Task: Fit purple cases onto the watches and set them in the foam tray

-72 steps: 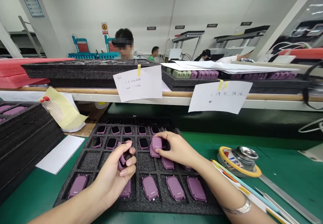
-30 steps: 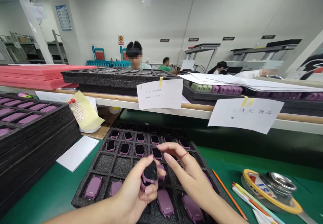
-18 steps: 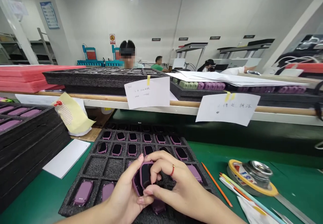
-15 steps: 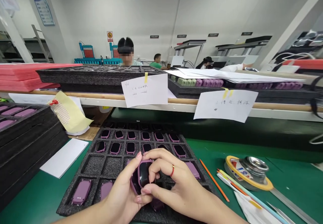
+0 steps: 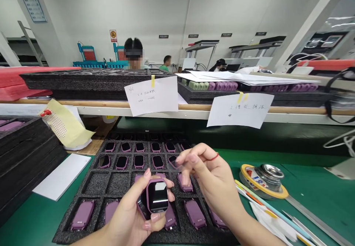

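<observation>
My left hand (image 5: 129,211) is closed around two purple smartwatch bodies. The front smartwatch (image 5: 157,198) faces me with its glossy black screen reflecting light; the other smartwatch (image 5: 142,204) sits behind it, partly hidden. To the right and slightly above, my right hand (image 5: 215,176) pinches what looks like a thin clear film (image 5: 175,163), held apart from the watches. Below both hands lies a black foam tray (image 5: 101,182) with square pockets. Its far rows hold watches with screens up, while nearer pockets hold purple bodies (image 5: 83,214) with their backs up.
On the right lie a yellow-edged tape roll (image 5: 248,176) with a metal-topped jar (image 5: 270,176), coloured sticks (image 5: 266,201) and tweezers (image 5: 299,224). Stacked foam trays (image 5: 22,164) and white paper (image 5: 62,176) are left. A shelf edge (image 5: 194,113) with notes crosses ahead; people sit beyond.
My right hand has moved up and right, away from the front smartwatch, with a clear film in its fingers. My left hand still holds both watches. The view has shifted slightly right.
</observation>
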Motion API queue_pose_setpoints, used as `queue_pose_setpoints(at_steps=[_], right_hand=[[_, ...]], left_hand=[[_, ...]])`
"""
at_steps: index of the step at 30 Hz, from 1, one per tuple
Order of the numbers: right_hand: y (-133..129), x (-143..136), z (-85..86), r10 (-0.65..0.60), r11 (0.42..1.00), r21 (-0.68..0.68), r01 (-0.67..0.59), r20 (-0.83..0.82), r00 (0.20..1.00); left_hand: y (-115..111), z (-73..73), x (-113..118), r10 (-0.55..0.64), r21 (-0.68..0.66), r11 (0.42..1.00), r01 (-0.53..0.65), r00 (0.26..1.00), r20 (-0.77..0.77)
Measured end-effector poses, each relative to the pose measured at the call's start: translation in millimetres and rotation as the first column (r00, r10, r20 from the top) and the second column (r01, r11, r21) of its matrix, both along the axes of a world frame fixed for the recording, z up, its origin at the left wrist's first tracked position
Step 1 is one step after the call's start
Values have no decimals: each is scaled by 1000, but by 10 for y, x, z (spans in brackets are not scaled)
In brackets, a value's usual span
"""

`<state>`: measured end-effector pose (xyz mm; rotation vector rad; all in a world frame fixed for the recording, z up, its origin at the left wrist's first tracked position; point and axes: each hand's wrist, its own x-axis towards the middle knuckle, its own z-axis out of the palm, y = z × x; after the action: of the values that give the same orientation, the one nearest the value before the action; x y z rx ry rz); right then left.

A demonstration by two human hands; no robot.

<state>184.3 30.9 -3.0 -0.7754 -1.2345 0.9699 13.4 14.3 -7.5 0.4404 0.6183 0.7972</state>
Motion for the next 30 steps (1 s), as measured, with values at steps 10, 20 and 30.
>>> queue_pose_setpoints(at_steps=[10, 20, 30], right_hand=[[-50, 14, 22, -17, 987, 159, -6, 142, 990], [-237, 112, 78, -241, 758, 575, -307, 685, 687], [-222, -61, -13, -306, 793, 563, -234, 699, 646]], left_hand=[[-1, 48, -18, -33, -5, 999, 33, 999, -19], [20, 10, -19, -7, -78, 997, 11, 999, 48], [-4, -15, -1, 25, 55, 998, -21, 998, -65]])
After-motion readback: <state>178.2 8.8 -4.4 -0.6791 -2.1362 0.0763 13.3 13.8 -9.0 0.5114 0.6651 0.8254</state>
